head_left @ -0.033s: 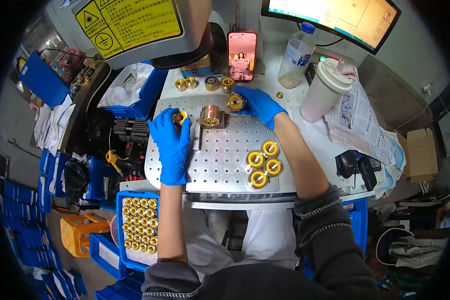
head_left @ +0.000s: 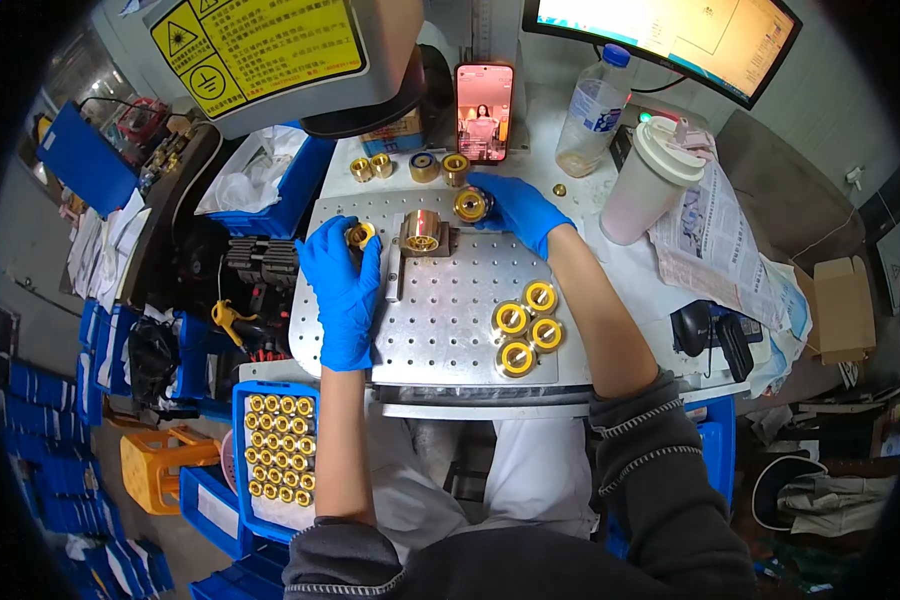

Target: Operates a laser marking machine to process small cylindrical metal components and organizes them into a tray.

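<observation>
My left hand [head_left: 341, 290], in a blue glove, is closed round a small brass ring [head_left: 359, 235] at the left of the perforated metal plate [head_left: 440, 345]. Between my hands, a brass cylinder [head_left: 421, 232] rests in a metal fixture [head_left: 446, 240], with a red light line across its top. My right hand [head_left: 526, 215], also gloved, grips a larger brass fitting [head_left: 472, 205] by its right side, near the plate's far edge. Several yellow-faced round fittings [head_left: 516, 358] stand grouped at the plate's right front.
A grey machine head [head_left: 270, 100] overhangs the far left. Several brass parts [head_left: 424, 167] line the back beside a phone [head_left: 485, 112]. To the right stand a plastic bottle [head_left: 592, 115] and a lidded cup [head_left: 650, 180]. A blue tray [head_left: 240, 460] of brass fittings sits below the front left edge.
</observation>
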`<state>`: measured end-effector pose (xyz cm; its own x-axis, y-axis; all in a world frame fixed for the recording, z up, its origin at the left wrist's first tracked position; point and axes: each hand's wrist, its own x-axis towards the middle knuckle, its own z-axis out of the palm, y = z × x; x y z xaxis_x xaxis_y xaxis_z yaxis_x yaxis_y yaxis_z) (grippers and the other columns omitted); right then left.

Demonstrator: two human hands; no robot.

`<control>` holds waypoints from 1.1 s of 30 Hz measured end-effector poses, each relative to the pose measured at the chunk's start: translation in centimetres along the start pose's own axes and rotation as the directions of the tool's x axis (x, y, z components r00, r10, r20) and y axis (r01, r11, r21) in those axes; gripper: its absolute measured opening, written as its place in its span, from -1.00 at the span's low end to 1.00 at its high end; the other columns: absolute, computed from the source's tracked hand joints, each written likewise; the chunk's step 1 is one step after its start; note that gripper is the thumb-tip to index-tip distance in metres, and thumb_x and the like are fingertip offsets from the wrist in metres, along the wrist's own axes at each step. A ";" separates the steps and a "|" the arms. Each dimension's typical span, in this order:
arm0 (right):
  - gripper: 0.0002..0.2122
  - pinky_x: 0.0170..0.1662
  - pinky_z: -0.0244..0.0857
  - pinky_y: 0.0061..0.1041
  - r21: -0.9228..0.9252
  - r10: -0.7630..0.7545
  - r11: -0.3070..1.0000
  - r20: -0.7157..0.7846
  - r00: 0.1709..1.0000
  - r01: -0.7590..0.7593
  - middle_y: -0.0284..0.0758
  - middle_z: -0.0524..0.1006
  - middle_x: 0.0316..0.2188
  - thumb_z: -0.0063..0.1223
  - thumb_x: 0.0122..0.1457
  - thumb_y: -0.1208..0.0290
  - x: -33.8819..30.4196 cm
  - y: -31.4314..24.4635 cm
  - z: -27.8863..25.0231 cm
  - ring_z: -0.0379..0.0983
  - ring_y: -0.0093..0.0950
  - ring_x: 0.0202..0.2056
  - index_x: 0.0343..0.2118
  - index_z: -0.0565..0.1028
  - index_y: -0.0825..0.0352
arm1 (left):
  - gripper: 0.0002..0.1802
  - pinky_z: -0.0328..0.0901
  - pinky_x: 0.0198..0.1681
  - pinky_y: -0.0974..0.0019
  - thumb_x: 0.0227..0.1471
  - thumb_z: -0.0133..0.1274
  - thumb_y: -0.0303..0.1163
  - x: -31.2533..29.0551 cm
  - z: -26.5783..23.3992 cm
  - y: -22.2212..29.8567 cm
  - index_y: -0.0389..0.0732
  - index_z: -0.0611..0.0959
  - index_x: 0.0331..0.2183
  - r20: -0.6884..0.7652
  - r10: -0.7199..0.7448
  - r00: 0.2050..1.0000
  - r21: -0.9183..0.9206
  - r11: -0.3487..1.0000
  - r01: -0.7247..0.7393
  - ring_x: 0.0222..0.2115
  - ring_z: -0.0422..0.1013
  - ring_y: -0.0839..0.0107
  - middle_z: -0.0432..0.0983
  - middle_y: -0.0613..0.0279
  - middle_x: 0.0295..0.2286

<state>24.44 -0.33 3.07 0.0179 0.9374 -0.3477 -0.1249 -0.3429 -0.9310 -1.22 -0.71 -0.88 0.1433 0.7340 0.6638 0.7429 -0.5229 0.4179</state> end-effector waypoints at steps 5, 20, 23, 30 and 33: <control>-0.69 -0.29 0.47 -0.62 0.000 -0.023 1.000 -0.010 1.000 0.023 -0.35 0.53 -0.20 -0.15 0.29 0.19 0.2 0.2 0.1 0.50 -0.60 -0.33 -0.02 0.45 0.23 | -0.59 -0.18 0.24 -0.13 0.01 0.13 -0.18 0.0 0.0 -0.3 -0.15 0.51 -0.11 0.017 0.003 1.000 0.002 1.000 -0.003 -0.02 0.27 0.13 0.41 0.12 -0.13; -0.64 -0.32 0.49 -0.55 0.295 -0.133 0.949 0.060 0.989 0.109 -0.32 0.56 -0.32 0.08 0.18 0.15 3.0 1.4 0.6 0.55 -0.52 -0.40 -0.07 0.45 0.29 | -0.49 -0.11 0.22 -0.08 -0.08 0.17 -0.01 3.3 -0.1 2.2 -0.09 0.57 -0.12 0.232 0.279 0.932 -0.124 0.959 -0.257 0.02 0.20 0.04 0.35 0.04 -0.05; -0.68 -0.33 0.48 -0.59 0.246 -0.114 0.965 0.063 0.992 0.095 -0.34 0.56 -0.33 0.10 0.17 0.17 3.7 1.7 0.1 0.53 -0.57 -0.43 -0.12 0.48 0.29 | -0.54 0.02 0.13 -0.01 -0.12 0.24 -0.12 2.0 -1.5 3.1 -0.10 0.58 -0.17 0.143 0.128 0.982 -0.236 0.967 -0.092 -0.04 0.22 0.06 0.35 0.03 -0.11; -0.72 -0.18 0.37 -0.68 0.020 -0.159 0.987 0.242 0.957 0.160 -0.43 0.55 -0.25 0.07 0.19 0.20 2.2 0.8 1.0 0.48 -0.67 -0.29 -0.12 0.51 0.24 | -0.57 0.17 -0.35 0.31 -0.26 0.32 -0.51 -2.7 -4.1 1.7 -0.15 0.59 -0.23 0.090 -0.163 0.982 -0.231 0.956 0.180 -0.45 0.25 0.39 0.35 0.28 -0.51; -0.70 -0.07 0.34 -0.65 -0.046 -0.163 0.982 0.293 0.942 0.184 -0.42 0.54 -0.19 0.02 0.22 0.22 1.7 0.8 1.2 0.47 -0.65 -0.21 -0.06 0.48 0.27 | -0.59 0.17 -0.39 0.33 -0.26 0.32 -0.54 -3.5 -4.1 1.3 -0.15 0.59 -0.25 0.129 -0.243 0.961 -0.248 0.931 0.268 -0.48 0.24 0.42 0.33 0.29 -0.51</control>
<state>23.17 1.07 1.85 -0.2533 0.9567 -0.1435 -0.0739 -0.1670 -0.9832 -3.42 -5.69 -0.12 0.0419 0.8887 0.4565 0.5681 -0.3971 0.7208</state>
